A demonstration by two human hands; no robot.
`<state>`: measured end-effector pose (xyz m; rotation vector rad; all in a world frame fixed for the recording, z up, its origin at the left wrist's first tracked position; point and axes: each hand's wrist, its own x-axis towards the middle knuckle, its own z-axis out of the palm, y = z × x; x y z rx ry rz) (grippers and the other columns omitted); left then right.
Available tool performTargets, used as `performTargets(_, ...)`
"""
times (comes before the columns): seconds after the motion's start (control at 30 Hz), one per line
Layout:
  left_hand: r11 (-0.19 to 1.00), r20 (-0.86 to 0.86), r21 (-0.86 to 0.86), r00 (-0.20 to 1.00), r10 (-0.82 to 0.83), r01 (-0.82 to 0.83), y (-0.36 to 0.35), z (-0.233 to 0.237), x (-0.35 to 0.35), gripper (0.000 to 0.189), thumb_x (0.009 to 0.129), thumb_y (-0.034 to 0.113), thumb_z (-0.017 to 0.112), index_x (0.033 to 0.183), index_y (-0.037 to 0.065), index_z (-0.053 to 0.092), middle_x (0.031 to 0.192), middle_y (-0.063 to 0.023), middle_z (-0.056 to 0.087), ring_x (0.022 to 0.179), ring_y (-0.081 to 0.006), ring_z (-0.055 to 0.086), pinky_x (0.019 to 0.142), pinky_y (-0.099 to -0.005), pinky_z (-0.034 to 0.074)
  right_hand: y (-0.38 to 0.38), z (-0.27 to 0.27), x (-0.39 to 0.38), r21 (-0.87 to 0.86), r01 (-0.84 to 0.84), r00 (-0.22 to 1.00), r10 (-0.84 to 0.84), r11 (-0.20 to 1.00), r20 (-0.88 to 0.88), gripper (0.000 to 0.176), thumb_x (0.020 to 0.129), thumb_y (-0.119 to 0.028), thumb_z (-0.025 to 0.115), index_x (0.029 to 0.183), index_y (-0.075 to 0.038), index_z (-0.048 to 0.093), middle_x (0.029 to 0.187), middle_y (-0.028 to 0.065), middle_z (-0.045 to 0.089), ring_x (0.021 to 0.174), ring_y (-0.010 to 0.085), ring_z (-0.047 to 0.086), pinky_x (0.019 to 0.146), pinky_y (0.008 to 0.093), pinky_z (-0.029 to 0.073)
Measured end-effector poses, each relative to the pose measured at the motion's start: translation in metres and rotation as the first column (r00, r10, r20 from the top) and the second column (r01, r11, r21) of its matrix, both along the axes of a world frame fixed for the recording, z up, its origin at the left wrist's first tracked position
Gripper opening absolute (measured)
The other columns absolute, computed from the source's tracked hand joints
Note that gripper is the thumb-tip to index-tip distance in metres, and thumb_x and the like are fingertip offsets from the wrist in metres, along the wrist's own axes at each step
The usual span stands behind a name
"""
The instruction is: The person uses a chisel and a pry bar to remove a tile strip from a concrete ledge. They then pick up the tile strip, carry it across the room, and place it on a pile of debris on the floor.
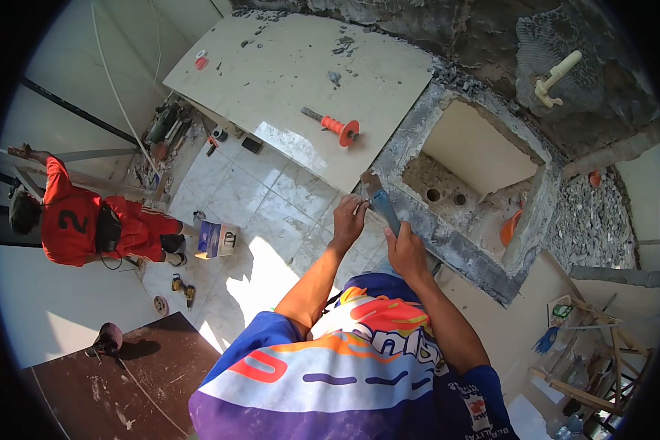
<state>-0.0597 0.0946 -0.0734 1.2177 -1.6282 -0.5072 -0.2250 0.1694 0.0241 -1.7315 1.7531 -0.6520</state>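
My right hand [408, 253] is wrapped round the blue handle of a hammer [386, 210], whose brown metal head lies over the counter's near edge. My left hand [350, 218] is closed just left of the hammer head, its fingertips pinched together; what they hold is too small to name. An orange-handled chisel [333, 127] with a round guard lies on the pale counter slab [271, 81]. Right of the hammer is a rough rectangular opening [484, 147] with a broken concrete rim.
A person in red [81, 227] stands at the left, one arm stretched out. A box [216, 240] and yellow drill [183, 291] are on the tiled floor. Rubble [590, 220] and wooden pieces [579, 392] lie at the right. A tap [557, 77] juts from the wall.
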Motion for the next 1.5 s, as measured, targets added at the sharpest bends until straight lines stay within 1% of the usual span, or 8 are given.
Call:
performTargets(0.2, 0.999, -0.006, -0.025, 1.000, 0.024, -0.024, -0.008, -0.006, -0.001, 0.012, 0.082, 0.001, 0.072, 0.092, 0.000, 0.066, 0.090, -0.0141, 0.068, 0.087, -0.0333, 0.065, 0.075, -0.0398, 0.053, 0.000, -0.025, -0.010, 0.135, -0.087, 0.977, 0.111, 0.987, -0.180, 0.038, 0.100, -0.034, 0.054, 0.100, 0.005, 0.049, 0.072, 0.0306, 0.063, 0.071, 0.0511, 0.063, 0.063, 0.0575, 0.049)
performTargets(0.4, 1.000, 0.008, -0.002, 1.000, 0.013, -0.013, -0.003, 0.000, 0.001, 0.013, 0.081, 0.000, 0.072, 0.094, 0.000, 0.066, 0.092, -0.0152, 0.068, 0.089, -0.0344, 0.066, 0.075, -0.0403, 0.053, 0.006, -0.017, -0.005, -0.059, -0.037, 0.999, 0.037, 0.998, -0.011, 0.040, 0.100, -0.036, 0.053, 0.099, 0.003, 0.049, 0.076, 0.0296, 0.065, 0.073, 0.0494, 0.065, 0.065, 0.0564, 0.051)
performTargets(0.7, 1.000, -0.002, -0.001, 1.000, 0.002, -0.002, -0.001, 0.003, 0.001, 0.012, 0.082, 0.000, 0.071, 0.093, 0.000, 0.066, 0.093, -0.0163, 0.068, 0.088, -0.0349, 0.066, 0.075, -0.0403, 0.053, 0.006, -0.010, -0.011, 0.006, -0.032, 0.999, 0.032, 0.999, -0.031, 0.039, 0.099, -0.034, 0.055, 0.100, 0.005, 0.051, 0.076, 0.0307, 0.064, 0.074, 0.0512, 0.064, 0.066, 0.0575, 0.050)
performTargets(0.8, 0.999, 0.004, -0.033, 1.000, 0.023, -0.022, -0.001, -0.004, 0.000, 0.011, 0.082, 0.000, 0.071, 0.093, 0.000, 0.066, 0.091, -0.0158, 0.068, 0.086, -0.0344, 0.065, 0.074, -0.0399, 0.053, 0.001, -0.018, -0.010, 0.210, -0.058, 0.973, 0.102, 0.976, -0.209, 0.039, 0.099, -0.034, 0.055, 0.100, 0.005, 0.051, 0.077, 0.0307, 0.065, 0.075, 0.0508, 0.064, 0.067, 0.0575, 0.050)
performTargets(1.0, 1.000, -0.015, -0.008, 1.000, 0.005, -0.005, -0.001, 0.003, 0.001, 0.011, 0.082, 0.000, 0.071, 0.093, 0.001, 0.067, 0.092, -0.0156, 0.068, 0.087, -0.0345, 0.065, 0.075, -0.0400, 0.053, 0.007, -0.014, -0.015, 0.042, -0.045, 0.998, 0.047, 0.998, -0.048, 0.042, 0.099, -0.036, 0.054, 0.100, 0.006, 0.052, 0.080, 0.0313, 0.066, 0.080, 0.0511, 0.065, 0.071, 0.0576, 0.051)
performTargets(1.1, 1.000, -0.002, -0.024, 1.000, 0.017, -0.017, -0.001, 0.002, -0.001, 0.011, 0.082, 0.001, 0.071, 0.093, 0.001, 0.067, 0.092, -0.0155, 0.068, 0.088, -0.0344, 0.066, 0.076, -0.0398, 0.053, 0.003, -0.017, -0.013, 0.209, -0.085, 0.972, 0.127, 0.974, -0.199, 0.042, 0.099, -0.036, 0.054, 0.100, 0.005, 0.051, 0.079, 0.0313, 0.065, 0.078, 0.0510, 0.065, 0.068, 0.0575, 0.051)
performTargets(1.3, 1.000, -0.018, 0.006, 1.000, 0.004, -0.004, 0.000, 0.003, 0.001, 0.011, 0.082, 0.000, 0.071, 0.093, 0.001, 0.067, 0.093, -0.0159, 0.068, 0.089, -0.0347, 0.066, 0.076, -0.0397, 0.053, 0.009, -0.007, -0.012, 0.068, -0.029, 0.997, 0.034, 0.997, -0.065, 0.042, 0.099, -0.036, 0.053, 0.100, 0.006, 0.051, 0.079, 0.0324, 0.065, 0.077, 0.0513, 0.065, 0.068, 0.0569, 0.051)
performTargets(1.5, 1.000, 0.034, -0.024, 0.999, 0.007, -0.006, -0.008, -0.003, 0.002, 0.012, 0.082, 0.000, 0.071, 0.093, 0.000, 0.066, 0.094, -0.0167, 0.068, 0.090, -0.0349, 0.066, 0.076, -0.0395, 0.053, 0.002, -0.023, -0.014, 0.141, -0.107, 0.968, 0.136, 0.984, -0.213, 0.041, 0.099, -0.035, 0.054, 0.101, 0.006, 0.051, 0.080, 0.0324, 0.065, 0.076, 0.0514, 0.065, 0.067, 0.0569, 0.052)
